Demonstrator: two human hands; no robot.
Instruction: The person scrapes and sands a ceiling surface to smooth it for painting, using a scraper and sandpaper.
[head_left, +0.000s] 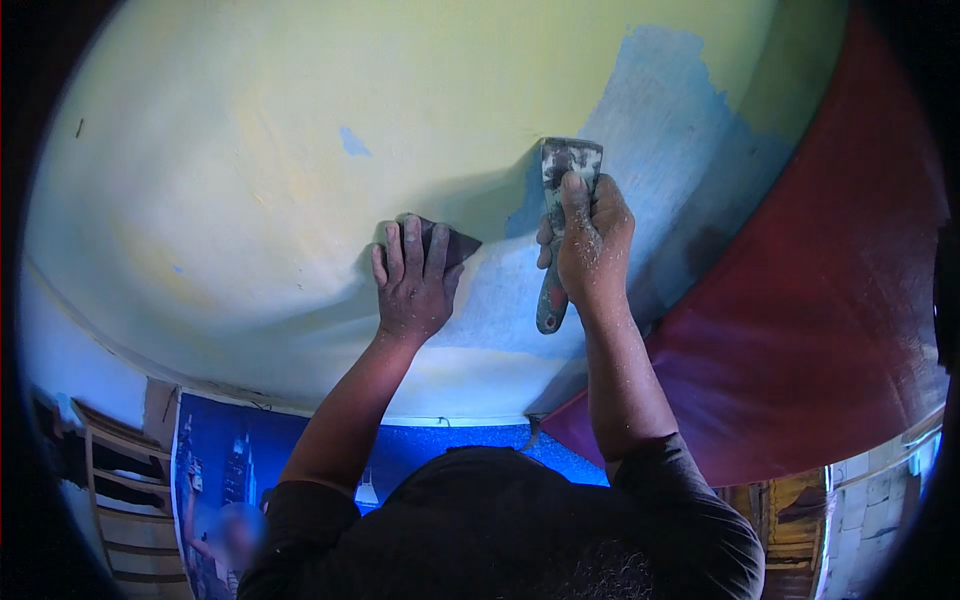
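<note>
My right hand (594, 240) is wrapped around the handle of a putty knife (572, 158), thumb on the blade. The blade is smeared with pale and dark residue and points up in front of the wall (300, 130); whether it touches the wall is unclear. To its left, my left hand (415, 285) presses a dark flat piece with a pointed corner (460, 245) against the wall, fingers spread over it; its exact kind cannot be told. The wall is pale yellow, with a large bare blue patch (660, 110) near my right hand. Pale dust covers both hands.
A dark red sheet (800, 300) hangs along the right. Behind me are a blue printed sheet (420, 438) and, at lower left, a wooden rack (135, 500). A blurred person-like figure (237, 545) shows beside the blue sheet. Wooden boards (790, 525) stand at lower right.
</note>
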